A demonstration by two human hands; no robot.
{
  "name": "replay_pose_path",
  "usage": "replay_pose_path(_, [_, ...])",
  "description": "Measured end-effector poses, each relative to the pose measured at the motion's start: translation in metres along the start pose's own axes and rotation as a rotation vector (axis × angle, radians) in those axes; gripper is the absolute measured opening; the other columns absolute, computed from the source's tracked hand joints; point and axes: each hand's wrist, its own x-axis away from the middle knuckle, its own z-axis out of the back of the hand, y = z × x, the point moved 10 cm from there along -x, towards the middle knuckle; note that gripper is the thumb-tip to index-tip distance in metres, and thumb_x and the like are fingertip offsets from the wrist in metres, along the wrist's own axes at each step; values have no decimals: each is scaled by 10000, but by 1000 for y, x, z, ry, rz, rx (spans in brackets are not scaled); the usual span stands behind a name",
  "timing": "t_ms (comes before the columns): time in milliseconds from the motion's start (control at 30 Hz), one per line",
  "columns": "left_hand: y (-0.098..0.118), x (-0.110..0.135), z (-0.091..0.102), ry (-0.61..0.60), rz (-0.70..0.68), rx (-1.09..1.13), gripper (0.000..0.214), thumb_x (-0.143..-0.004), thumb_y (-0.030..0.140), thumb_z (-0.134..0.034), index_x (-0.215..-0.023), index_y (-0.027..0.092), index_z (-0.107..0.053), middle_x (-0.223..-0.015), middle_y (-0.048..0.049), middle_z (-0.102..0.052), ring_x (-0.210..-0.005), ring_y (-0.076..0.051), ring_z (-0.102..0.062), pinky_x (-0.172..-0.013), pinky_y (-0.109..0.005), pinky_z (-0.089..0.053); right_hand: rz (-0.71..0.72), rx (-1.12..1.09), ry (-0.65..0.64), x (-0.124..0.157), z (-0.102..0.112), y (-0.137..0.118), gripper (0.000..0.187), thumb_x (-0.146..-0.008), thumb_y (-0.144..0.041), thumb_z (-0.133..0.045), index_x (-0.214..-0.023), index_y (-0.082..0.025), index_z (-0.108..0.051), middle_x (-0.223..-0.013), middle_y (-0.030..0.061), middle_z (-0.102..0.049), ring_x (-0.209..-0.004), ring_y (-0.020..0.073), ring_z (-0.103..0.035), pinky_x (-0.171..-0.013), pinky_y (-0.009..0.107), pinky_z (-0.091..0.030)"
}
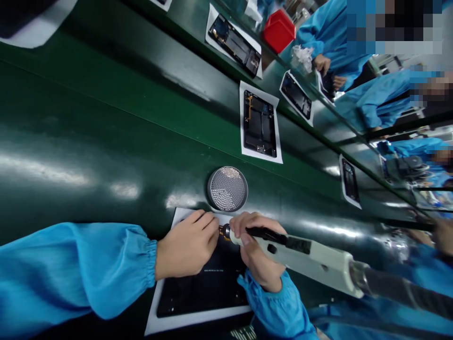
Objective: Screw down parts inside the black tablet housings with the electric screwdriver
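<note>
My right hand (260,245) is wrapped around a pale electric screwdriver (307,257), whose metal tip points left toward my left hand. My left hand (191,243) is closed, its fingers bent down beside the bit. Whatever its fingertips hold is hidden behind them. Both hands are over a black tablet-like device (201,295), lying on a white sheet (155,316). Just beyond my hands stands a round grey dish (227,189) with a perforated plate and many small shiny pieces on it, too small to name surely.
Opened devices lie on white sheets along the green bench (106,127), among them a tablet with its inside showing (260,123) and another farther back (235,45). A red bin (279,31) stands behind. Co-workers in blue sleeves (329,28) work across the line.
</note>
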Motion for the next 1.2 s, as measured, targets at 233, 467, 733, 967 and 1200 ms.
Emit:
replay_pose_path(233, [-12, 2, 1, 4, 106, 37, 192, -899, 121, -523, -1015, 60, -664, -1156, -214, -610, -1128, -357, -522, -947, -490, -473, 88, -29, 212, -26, 35, -22, 229, -795, -145, -699, -1001, -245, -690, -739, -8, -655, -653, 177, -624, -634, 361, -523])
replay_pose_path(467, [-32, -8, -20, -197, 267, -104, 131, -858, 37, -507, -877, 128, -600, -956, -125, -598, -852, -260, -535, -718, -392, -490, 226, -87, 562, -53, 108, -62, 259, -652, -101, -722, -889, -184, -659, -589, -48, -597, -566, 147, -572, -644, 352, -512])
replay_pose_path(733, [-29, 2, 0, -271, 289, -235, 267, -839, -1, -421, -976, 174, -569, -970, -77, -574, -765, -206, -559, -672, -326, -511, 389, -94, 745, -32, 169, -83, 252, -599, -101, -762, -829, -179, -696, -587, -42, -635, -544, 169, -586, -618, 359, -532])
replay_pose_path(967, [-203, -73, 164, -150, 529, -534, 225, -1022, 210, -370, -1051, 153, -585, -1081, -100, -571, -938, -223, -603, -858, -354, -517, 419, -200, 893, -26, 208, -84, 243, -544, -114, -830, -726, -215, -705, -690, -11, -657, -567, 166, -585, -552, 332, -539])
replay_pose_path(1200, [-292, -116, 161, -190, 587, -580, 307, -984, 361, -641, -1208, 153, -619, -1252, -95, -616, -1127, -254, -613, -974, -485, -527, 314, -13, 966, -32, 221, -58, 228, -593, -185, -830, -800, -218, -743, -840, 6, -703, -699, 180, -626, -649, 333, -549])
